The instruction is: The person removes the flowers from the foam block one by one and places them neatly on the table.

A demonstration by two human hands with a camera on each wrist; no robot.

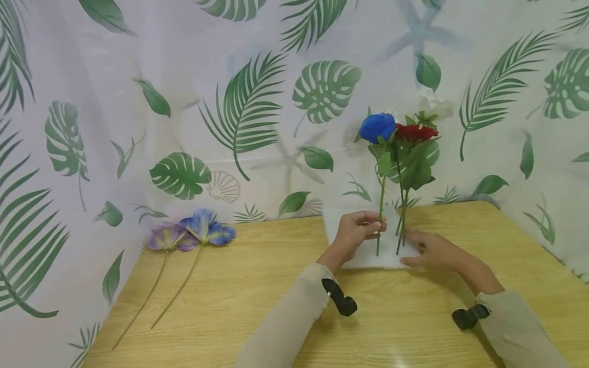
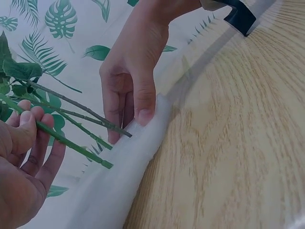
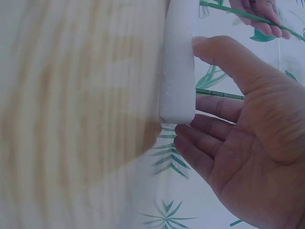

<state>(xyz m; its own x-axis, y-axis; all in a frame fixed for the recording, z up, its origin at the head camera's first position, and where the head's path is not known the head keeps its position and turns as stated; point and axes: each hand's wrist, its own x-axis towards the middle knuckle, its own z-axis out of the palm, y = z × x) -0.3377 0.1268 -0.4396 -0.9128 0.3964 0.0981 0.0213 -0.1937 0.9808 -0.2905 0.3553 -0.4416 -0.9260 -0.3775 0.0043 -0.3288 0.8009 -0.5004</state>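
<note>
Blue rose [image 1: 377, 127] stands upright w/ its green stem [image 1: 380, 214] pinched in my left grip [image 1: 356, 232], thumb and fingertips clamped round the stem just above the white foam block [image 1: 363, 258]. Stem tip sits at the block's top face; can't tell if it's in yet. Block lies flat on the counter [image 1: 257, 306] at approx 12 o'clock from me, near the back edge. My right grip [image 1: 434, 250] rests at the block's 3 o'clock side, fingers straight and apart, thumb along the foam edge, pressing it down, nothing clamped. Red rose [image 1: 414, 133] and a white flower [image 1: 434, 106] stand in the block just beside the blue one, at its 3 o'clock, stems close together. Two purple-blue flowers [image 1: 190, 235] lie flat on the counter at 9 o'clock, well apart from the block, stems pointing toward me. Leaf-print curtain [image 1: 239, 102] hangs behind.
</note>
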